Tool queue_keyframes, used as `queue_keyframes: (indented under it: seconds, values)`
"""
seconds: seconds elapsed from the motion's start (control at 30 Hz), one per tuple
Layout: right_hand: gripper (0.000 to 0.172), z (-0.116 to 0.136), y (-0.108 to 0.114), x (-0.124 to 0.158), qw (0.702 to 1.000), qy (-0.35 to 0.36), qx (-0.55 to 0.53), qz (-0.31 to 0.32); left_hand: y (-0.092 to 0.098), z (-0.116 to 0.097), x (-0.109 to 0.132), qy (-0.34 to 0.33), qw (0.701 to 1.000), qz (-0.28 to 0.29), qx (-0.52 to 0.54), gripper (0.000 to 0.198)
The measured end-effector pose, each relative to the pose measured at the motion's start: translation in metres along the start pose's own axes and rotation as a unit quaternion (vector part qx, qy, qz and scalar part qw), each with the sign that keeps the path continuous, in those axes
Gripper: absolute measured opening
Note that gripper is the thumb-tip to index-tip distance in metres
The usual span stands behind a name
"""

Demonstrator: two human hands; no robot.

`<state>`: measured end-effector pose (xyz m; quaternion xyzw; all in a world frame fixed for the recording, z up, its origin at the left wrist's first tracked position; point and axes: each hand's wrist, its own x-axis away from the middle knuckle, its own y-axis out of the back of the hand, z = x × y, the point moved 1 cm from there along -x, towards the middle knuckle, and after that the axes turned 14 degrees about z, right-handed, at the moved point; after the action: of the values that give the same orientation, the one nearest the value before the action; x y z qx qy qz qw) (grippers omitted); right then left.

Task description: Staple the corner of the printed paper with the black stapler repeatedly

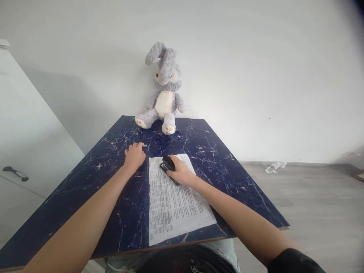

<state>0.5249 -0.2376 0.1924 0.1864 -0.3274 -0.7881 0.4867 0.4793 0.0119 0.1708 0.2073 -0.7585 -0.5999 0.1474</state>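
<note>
My right hand (182, 172) is wrapped round a black stapler (168, 163), which rests at a slant over the upper part of a printed sheet of paper (193, 212). The palm and fingers cover part of the stapler. To the left of the paper, my left hand (134, 155) lies low over the table with its fingers curled. From its fingertips sticks out a small grey bar (144, 146), which looks like a strip of staples; the rest of it is hidden by the fingers.
A grey plush rabbit (165, 102) sits at the far end of the dark blue marbled table (227, 182), against the wall. On the left stands a white cabinet (28, 121) with a dark handle. Clear plastic packaging (275, 167) lies on the floor at right.
</note>
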Motion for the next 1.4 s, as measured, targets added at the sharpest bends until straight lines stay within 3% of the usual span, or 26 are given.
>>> queue_keyframes:
  seconds: [1.23,1.33,1.4]
  values:
    - [0.03,-0.001,0.0002,0.0012,1.0,0.001,-0.003,0.0,0.0004,-0.0021,0.002,-0.008,1.0,0.005,0.001,0.049]
    - [0.03,-0.0003,0.0006,0.0012,1.0,0.001,-0.004,0.001,0.0013,-0.004,0.0025,-0.018,1.0,-0.023,0.01,0.047]
    - [0.03,-0.0001,0.0008,0.0009,1.0,0.001,-0.002,0.0,0.002,-0.0065,0.0021,-0.066,0.996,-0.055,0.034,0.044]
